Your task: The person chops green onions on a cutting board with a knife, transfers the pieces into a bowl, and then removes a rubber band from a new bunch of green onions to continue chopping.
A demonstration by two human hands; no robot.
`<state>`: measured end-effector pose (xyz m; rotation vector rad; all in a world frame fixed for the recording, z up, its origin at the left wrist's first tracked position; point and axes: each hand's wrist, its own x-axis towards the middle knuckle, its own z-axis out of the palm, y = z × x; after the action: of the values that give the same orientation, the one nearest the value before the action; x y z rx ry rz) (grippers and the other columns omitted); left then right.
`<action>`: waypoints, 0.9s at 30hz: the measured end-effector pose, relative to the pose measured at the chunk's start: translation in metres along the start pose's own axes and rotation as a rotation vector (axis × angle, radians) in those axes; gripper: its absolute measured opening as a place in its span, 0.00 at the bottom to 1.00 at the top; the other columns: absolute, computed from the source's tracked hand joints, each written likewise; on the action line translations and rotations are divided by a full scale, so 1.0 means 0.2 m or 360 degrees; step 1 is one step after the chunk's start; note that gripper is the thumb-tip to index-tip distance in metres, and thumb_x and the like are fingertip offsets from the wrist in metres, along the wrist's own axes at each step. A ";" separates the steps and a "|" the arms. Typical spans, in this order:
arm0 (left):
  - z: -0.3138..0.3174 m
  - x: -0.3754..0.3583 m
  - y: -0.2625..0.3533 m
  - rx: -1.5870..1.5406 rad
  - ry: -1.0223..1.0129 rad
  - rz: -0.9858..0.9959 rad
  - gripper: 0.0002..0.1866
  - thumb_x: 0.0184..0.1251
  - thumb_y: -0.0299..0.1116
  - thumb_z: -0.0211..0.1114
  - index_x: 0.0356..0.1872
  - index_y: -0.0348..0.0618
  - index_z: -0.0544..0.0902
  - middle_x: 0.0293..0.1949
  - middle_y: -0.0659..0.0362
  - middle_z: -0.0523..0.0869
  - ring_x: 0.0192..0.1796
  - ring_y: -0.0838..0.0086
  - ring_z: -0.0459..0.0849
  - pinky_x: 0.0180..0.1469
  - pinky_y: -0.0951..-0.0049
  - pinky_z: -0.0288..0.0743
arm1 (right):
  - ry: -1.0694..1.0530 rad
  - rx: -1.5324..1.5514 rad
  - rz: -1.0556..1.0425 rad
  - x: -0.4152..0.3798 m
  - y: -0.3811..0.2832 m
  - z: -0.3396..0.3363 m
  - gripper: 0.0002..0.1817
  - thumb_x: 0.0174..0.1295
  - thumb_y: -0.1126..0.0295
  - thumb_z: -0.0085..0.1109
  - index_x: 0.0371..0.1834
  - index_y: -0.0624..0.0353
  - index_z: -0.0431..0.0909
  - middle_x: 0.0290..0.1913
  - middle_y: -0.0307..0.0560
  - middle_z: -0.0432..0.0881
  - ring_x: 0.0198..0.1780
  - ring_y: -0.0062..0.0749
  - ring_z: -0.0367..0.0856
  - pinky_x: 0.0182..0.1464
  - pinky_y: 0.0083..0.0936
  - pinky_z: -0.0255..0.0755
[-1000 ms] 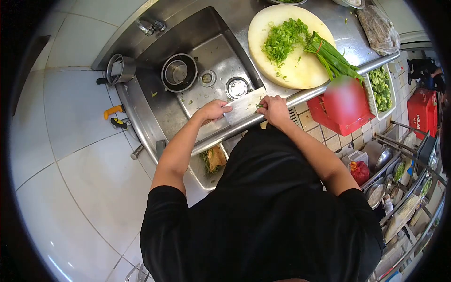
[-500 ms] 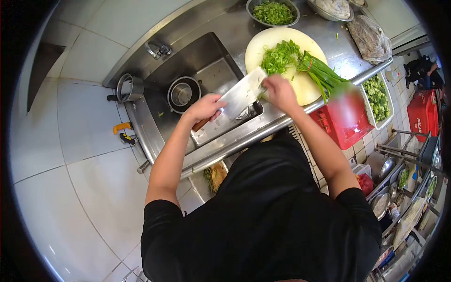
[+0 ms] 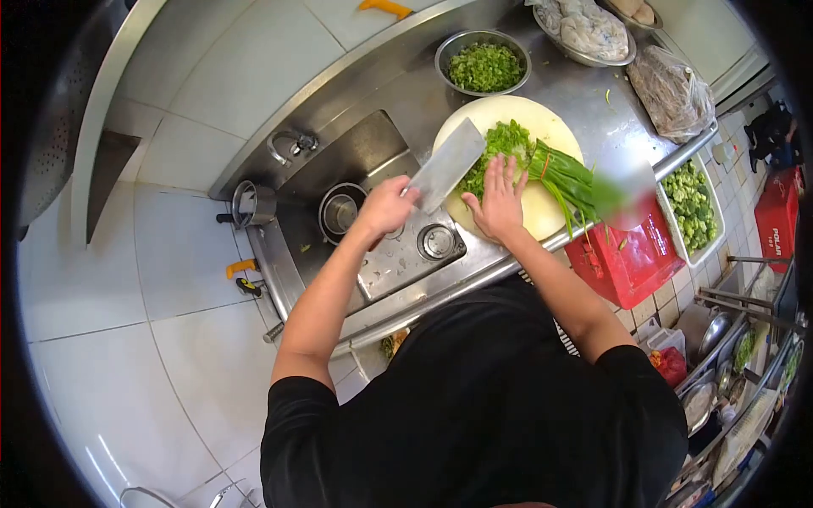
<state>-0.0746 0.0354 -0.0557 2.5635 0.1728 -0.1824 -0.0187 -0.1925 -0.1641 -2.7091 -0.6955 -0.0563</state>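
My left hand (image 3: 389,206) is closed round the handle of a wide-bladed cleaver (image 3: 450,166). Its blade slants up over the near left side of a round cutting board (image 3: 549,120). With fingers stretched out, my right hand (image 3: 500,203) lies against the chopped green onions (image 3: 506,135) on the board. To its right rests an uncut bunch of green onions (image 3: 562,178), tied with a reddish band, its leaves reaching past the board's edge. A blur covers part of that end.
A metal bowl of chopped greens (image 3: 485,68) stands behind the board. Left is a sink (image 3: 377,135) with nested pots (image 3: 340,212) inside. A red crate (image 3: 631,262) and a white basket of broccoli (image 3: 690,203) sit beyond the counter's front rail.
My right hand has moved from the cleaver blade down onto the chopped green onions, its fingers now spread. The cleaver is tilted more steeply. The whole view has shifted.
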 end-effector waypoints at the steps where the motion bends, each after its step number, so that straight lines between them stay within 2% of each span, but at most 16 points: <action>1: -0.05 0.02 -0.03 -0.0232 -0.0107 -0.0204 0.13 0.75 0.39 0.59 0.38 0.39 0.82 0.24 0.58 0.81 0.25 0.73 0.79 0.29 0.67 0.72 | 0.0024 0.0125 -0.0028 -0.03 0.03 0.02 0.58 0.66 0.31 0.46 0.80 0.74 0.39 0.83 0.65 0.40 0.83 0.65 0.33 0.78 0.64 0.31; 3: -0.10 0.05 -0.05 -0.0577 -0.0227 -0.0506 0.13 0.80 0.39 0.55 0.37 0.43 0.80 0.18 0.66 0.73 0.17 0.81 0.71 0.19 0.76 0.64 | -0.0014 0.0302 -0.0085 -0.13 0.03 -0.04 0.64 0.63 0.28 0.49 0.78 0.79 0.37 0.81 0.76 0.38 0.82 0.69 0.32 0.79 0.60 0.32; 4: -0.11 0.08 -0.08 -0.0564 -0.0228 -0.0512 0.13 0.80 0.39 0.55 0.37 0.43 0.80 0.18 0.66 0.73 0.17 0.81 0.71 0.19 0.76 0.64 | -0.0013 0.0316 -0.0084 -0.18 0.02 -0.03 0.64 0.63 0.28 0.49 0.78 0.79 0.37 0.81 0.76 0.38 0.82 0.69 0.32 0.79 0.60 0.32; 6: -0.04 0.12 -0.22 -0.0837 -0.0235 -0.0654 0.14 0.81 0.40 0.54 0.37 0.43 0.80 0.18 0.66 0.74 0.15 0.81 0.70 0.19 0.76 0.64 | -0.0188 0.0348 0.0069 -0.22 0.01 -0.01 0.66 0.60 0.27 0.51 0.78 0.78 0.36 0.81 0.76 0.36 0.81 0.72 0.32 0.79 0.61 0.33; 7: 0.01 0.14 -0.29 -0.0975 -0.0246 -0.0650 0.14 0.81 0.41 0.54 0.38 0.45 0.80 0.17 0.66 0.73 0.15 0.81 0.69 0.18 0.76 0.64 | -0.0150 0.0293 0.0025 -0.20 0.03 0.07 0.66 0.60 0.27 0.52 0.79 0.77 0.36 0.80 0.77 0.34 0.81 0.73 0.32 0.78 0.62 0.34; 10: 0.17 0.13 -0.40 -0.0995 -0.0301 -0.0821 0.14 0.81 0.42 0.54 0.39 0.45 0.79 0.17 0.66 0.73 0.15 0.81 0.69 0.18 0.76 0.64 | -0.0176 0.0216 -0.0002 -0.06 -0.01 0.04 0.65 0.61 0.28 0.52 0.80 0.75 0.35 0.80 0.78 0.31 0.81 0.73 0.31 0.78 0.63 0.36; 14: 0.29 0.05 -0.29 -0.1067 -0.0391 -0.0862 0.14 0.81 0.43 0.55 0.41 0.44 0.80 0.19 0.66 0.73 0.16 0.81 0.69 0.18 0.76 0.65 | -0.0112 0.0198 0.0159 0.10 -0.02 0.09 0.62 0.61 0.31 0.54 0.81 0.70 0.37 0.80 0.78 0.32 0.80 0.75 0.35 0.78 0.63 0.39; 16: 0.36 0.02 -0.18 -0.0876 -0.0452 -0.0835 0.15 0.80 0.44 0.55 0.43 0.43 0.81 0.19 0.65 0.73 0.16 0.80 0.70 0.19 0.75 0.66 | 0.0127 0.0461 0.0217 0.15 -0.01 0.15 0.58 0.64 0.34 0.56 0.82 0.62 0.39 0.80 0.77 0.34 0.80 0.76 0.36 0.78 0.62 0.39; 17: 0.40 0.01 -0.11 -0.0853 -0.0398 -0.0820 0.15 0.80 0.44 0.55 0.43 0.42 0.81 0.20 0.65 0.74 0.16 0.80 0.71 0.19 0.74 0.66 | 0.0226 0.0549 0.0240 0.16 -0.03 0.13 0.49 0.66 0.41 0.58 0.82 0.52 0.47 0.79 0.77 0.40 0.78 0.75 0.42 0.77 0.62 0.42; 18: 0.46 -0.01 -0.05 -0.0829 -0.0346 -0.0802 0.15 0.80 0.44 0.55 0.43 0.42 0.80 0.20 0.64 0.75 0.17 0.80 0.71 0.19 0.74 0.67 | 0.0216 0.0550 0.0249 0.17 -0.03 0.12 0.49 0.66 0.41 0.58 0.82 0.52 0.47 0.79 0.77 0.40 0.78 0.75 0.42 0.77 0.62 0.42; 19: 0.54 -0.03 0.00 -0.0829 -0.0357 -0.0807 0.15 0.80 0.44 0.55 0.43 0.42 0.80 0.20 0.64 0.75 0.17 0.80 0.71 0.19 0.74 0.67 | 0.0272 0.0634 0.0249 0.17 -0.03 0.11 0.45 0.66 0.44 0.60 0.80 0.51 0.53 0.77 0.76 0.44 0.77 0.74 0.46 0.76 0.62 0.45; 20: 0.61 -0.03 0.03 -0.0800 -0.0235 -0.0757 0.15 0.80 0.43 0.54 0.43 0.41 0.80 0.20 0.64 0.76 0.17 0.79 0.72 0.19 0.73 0.67 | 0.0335 0.0717 0.0249 0.18 -0.03 0.11 0.40 0.66 0.48 0.62 0.78 0.49 0.59 0.76 0.76 0.49 0.76 0.73 0.50 0.75 0.61 0.48; 21: 0.66 -0.04 0.07 -0.0772 -0.0110 -0.0701 0.15 0.81 0.43 0.54 0.43 0.41 0.80 0.20 0.63 0.77 0.17 0.79 0.72 0.19 0.72 0.66 | 0.0338 0.0713 0.0255 0.18 -0.02 0.11 0.40 0.66 0.48 0.62 0.78 0.49 0.59 0.76 0.76 0.49 0.76 0.73 0.50 0.75 0.61 0.48; 23: 0.70 -0.06 0.13 -0.0831 -0.0119 -0.0664 0.15 0.81 0.42 0.53 0.43 0.41 0.79 0.20 0.63 0.77 0.17 0.79 0.72 0.18 0.72 0.66 | 0.0619 0.0945 0.0339 0.16 -0.02 0.10 0.33 0.63 0.55 0.66 0.71 0.51 0.70 0.72 0.73 0.55 0.72 0.70 0.56 0.73 0.59 0.53; 25: 0.75 -0.08 0.10 -0.0832 -0.0069 -0.0514 0.14 0.82 0.41 0.52 0.41 0.42 0.78 0.20 0.64 0.77 0.16 0.79 0.71 0.18 0.73 0.64 | 0.0703 0.0956 0.0320 0.15 -0.02 0.09 0.32 0.62 0.57 0.68 0.69 0.52 0.72 0.72 0.73 0.56 0.72 0.70 0.57 0.72 0.57 0.55; 27: 0.73 -0.12 0.12 -0.0933 -0.0094 -0.0554 0.14 0.82 0.41 0.52 0.41 0.42 0.78 0.19 0.64 0.76 0.16 0.79 0.71 0.17 0.74 0.64 | 0.0816 0.0981 0.0266 0.15 -0.02 0.05 0.30 0.59 0.62 0.71 0.66 0.54 0.75 0.71 0.71 0.58 0.71 0.68 0.59 0.71 0.56 0.57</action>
<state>-0.1072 -0.0652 -0.1607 1.9287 0.5619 -0.2887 0.0049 -0.1710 -0.1686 -2.0237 -0.2667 -0.4070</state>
